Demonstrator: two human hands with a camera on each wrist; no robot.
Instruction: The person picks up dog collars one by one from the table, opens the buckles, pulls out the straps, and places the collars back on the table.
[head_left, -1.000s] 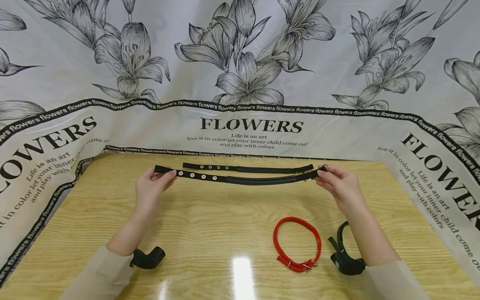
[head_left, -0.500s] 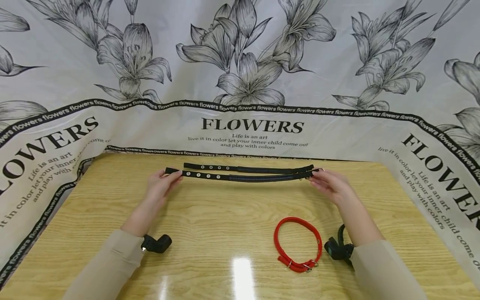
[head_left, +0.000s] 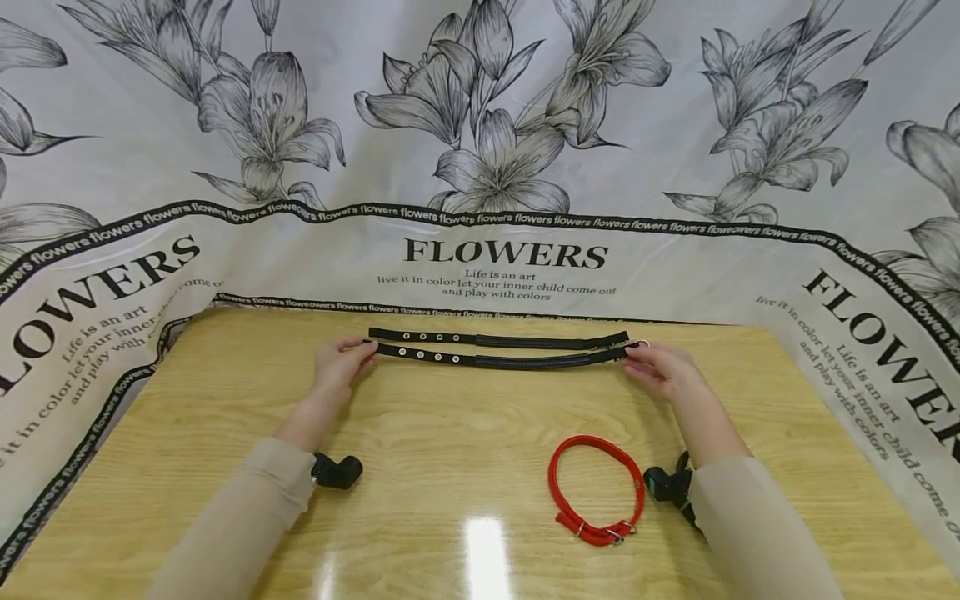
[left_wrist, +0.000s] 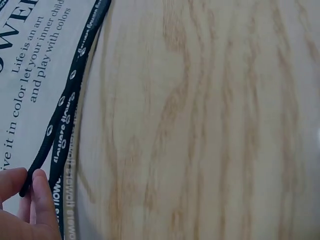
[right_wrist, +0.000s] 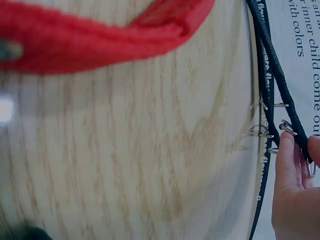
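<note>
My left hand [head_left: 341, 364] pinches the eyeleted end of a black collar [head_left: 517, 363] between thumb and fingers. At the other end, my right hand [head_left: 663, 367] holds the same collar by its buckle end, where metal rings show in the right wrist view beside my fingers [right_wrist: 286, 155]. Stretched lengthwise between both hands, the collar sags slightly in the middle. Just behind it a second black collar [head_left: 525, 342] lies straight along the far part of the table, nearly parallel. Both have a row of metal eyelets on the left half.
A red collar [head_left: 552, 479], buckled into a loop, lies on the wooden table [head_left: 420, 450] at front right, near my right sleeve. A white cloth [head_left: 495, 183] printed with flowers and lettering stands along the table's back and sides.
My left hand has moved right and slightly down, my right hand slightly left. The held collar has come in line with the one behind it. The other collars have stayed put.
</note>
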